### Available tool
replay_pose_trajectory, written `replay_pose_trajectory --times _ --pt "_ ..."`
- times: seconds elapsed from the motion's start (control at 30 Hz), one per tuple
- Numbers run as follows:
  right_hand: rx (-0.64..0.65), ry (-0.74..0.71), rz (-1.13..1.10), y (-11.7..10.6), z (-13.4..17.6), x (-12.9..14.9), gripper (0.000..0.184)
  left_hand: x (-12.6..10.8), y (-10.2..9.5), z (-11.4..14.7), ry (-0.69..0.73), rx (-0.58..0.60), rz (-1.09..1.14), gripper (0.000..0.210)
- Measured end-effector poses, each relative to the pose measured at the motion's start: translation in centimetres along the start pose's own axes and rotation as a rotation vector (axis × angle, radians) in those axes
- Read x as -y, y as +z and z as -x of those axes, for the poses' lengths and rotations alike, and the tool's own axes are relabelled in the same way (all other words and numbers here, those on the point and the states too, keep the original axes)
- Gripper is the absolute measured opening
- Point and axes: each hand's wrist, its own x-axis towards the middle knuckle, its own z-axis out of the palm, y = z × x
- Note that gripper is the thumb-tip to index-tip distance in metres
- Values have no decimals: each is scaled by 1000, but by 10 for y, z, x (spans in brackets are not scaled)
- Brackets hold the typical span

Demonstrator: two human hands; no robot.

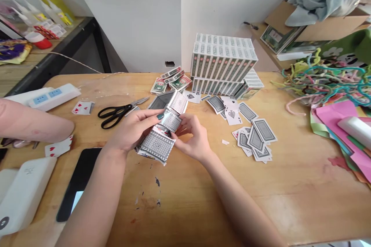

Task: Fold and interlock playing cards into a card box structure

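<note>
Between my two hands is a model built of folded playing cards (157, 144), with grey patterned backs, lifted over the middle of the table. My left hand (136, 125) grips its left side, thumb on top. The fingers of my right hand (191, 135) close on its right edge; their tips are partly hidden. Black-handled scissors (114, 114) lie left of my left hand. Loose grey-backed cards (256, 135) are scattered to the right, near an ace of spades (192, 96) and another spade card (232, 114).
Boxed card decks (223, 61) are stacked at the back, with several loose boxes (174, 79) beside them. At left are a phone (77, 185), a power bank (27, 195), heart cards (82, 108) and a power strip (55, 96). Yarn (327, 77) and coloured paper (337, 123) lie right.
</note>
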Motion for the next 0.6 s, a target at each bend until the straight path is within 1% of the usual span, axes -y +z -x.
replay_pose_trajectory --times 0.1,0.23,0.47,0.6 --pt "-16 23 28 2 -1 2 45 1 1 -1 4 30 24 50" --pt "-29 54 120 3 -2 2 43 1 2 -1 10 54 38 50" --pt "-54 -18 154 5 0 -3 39 0 3 -1 -7 39 90 46" --pt "-78 -43 183 6 0 -4 38 1 4 -1 -22 56 114 47"
